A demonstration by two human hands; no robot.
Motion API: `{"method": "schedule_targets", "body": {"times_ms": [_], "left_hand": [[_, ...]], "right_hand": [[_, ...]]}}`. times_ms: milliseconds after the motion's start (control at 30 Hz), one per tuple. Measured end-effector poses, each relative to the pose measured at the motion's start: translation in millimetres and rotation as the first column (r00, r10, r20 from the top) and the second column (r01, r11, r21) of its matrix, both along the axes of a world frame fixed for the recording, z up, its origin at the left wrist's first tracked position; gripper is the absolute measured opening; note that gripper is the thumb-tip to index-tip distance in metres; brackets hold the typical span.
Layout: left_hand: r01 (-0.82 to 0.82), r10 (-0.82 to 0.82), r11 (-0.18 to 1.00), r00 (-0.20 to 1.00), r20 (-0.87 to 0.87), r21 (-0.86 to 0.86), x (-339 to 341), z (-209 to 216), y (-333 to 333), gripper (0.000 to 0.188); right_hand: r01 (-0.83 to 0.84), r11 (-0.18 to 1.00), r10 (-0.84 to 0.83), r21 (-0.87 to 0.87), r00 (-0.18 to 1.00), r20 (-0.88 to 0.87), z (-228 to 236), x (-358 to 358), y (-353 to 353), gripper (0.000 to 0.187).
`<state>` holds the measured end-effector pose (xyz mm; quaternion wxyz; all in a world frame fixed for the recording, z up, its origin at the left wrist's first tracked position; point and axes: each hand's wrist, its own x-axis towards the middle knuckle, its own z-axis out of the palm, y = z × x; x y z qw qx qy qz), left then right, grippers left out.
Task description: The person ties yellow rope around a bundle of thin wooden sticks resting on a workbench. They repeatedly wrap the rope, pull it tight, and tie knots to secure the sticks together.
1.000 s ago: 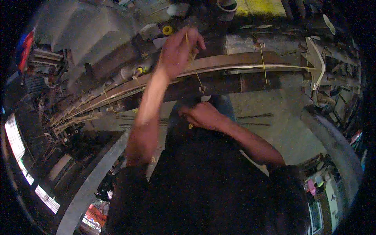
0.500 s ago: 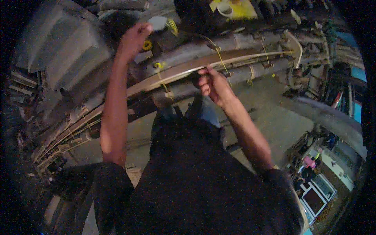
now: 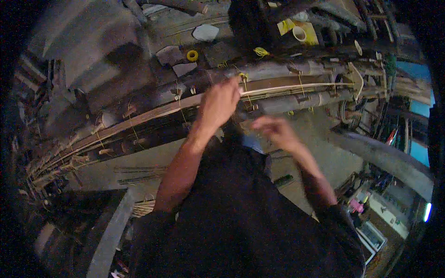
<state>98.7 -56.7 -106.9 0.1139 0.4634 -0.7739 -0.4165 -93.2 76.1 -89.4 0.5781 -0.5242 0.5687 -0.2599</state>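
"What's being worked here?"
"The yellow string (image 3: pixel 244 75), apparently: the left hand's (image 3: pixel 221 101) fingers are bunched beside it, over the long wooden strips (image 3: pixel 160 110) laid between rounded beams (image 3: pixel 276 104). Whether it's gripped can't be told."
"And the right hand (image 3: pixel 276 129)?"
"Held apart from the strips, fingers curled, blurred; no grip can be confirmed. A firm hold on the string seems called for."
"Obstacles?"
"The strips are partly covered by the left hand. Beyond, a yellow ring (image 3: pixel 192 55) and white cup (image 3: pixel 299 33) are seen."
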Motion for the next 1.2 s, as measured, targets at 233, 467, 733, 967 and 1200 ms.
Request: {"method": "schedule_targets", "body": {"times_ms": [233, 467, 733, 967, 1200], "left_hand": [[-0.131, 0.124, 0.909, 0.991, -0.043, -0.397, -22, -41, 23, 0.026], [-0.088, 0.138, 0.914, 0.985, 0.1, -0.397, -34, -39, 12, 0.032], [-0.251, 0.247, 0.968, 0.955, -0.163, -0.008, -37, -37, 16, 0.039], [-0.351, 0.4, 0.864, 0.914, -0.069, 0.361, -90, -76, -104, 0.04], [-0.011, 0.033, 0.956, 0.997, -0.07, 0.292, -17, -119, -172, 0.039]], "right_hand": [[-0.716, 0.428, 0.437, -0.552, 0.698, -0.567, 97, 66, -194, 0.03], [-0.007, 0.988, -0.007, -0.155, 0.996, -0.085, -34, 16, -214, 0.03], [-0.613, 0.75, 0.501, -0.249, 0.772, -0.391, -81, 49, -16, 0.035], [-0.456, 0.724, 0.353, -0.518, 0.89, -0.29, -93, 35, -10, 0.025], [-0.404, 0.738, -0.216, -0.54, 0.617, -0.757, -7, -13, -83, 0.029]]}}
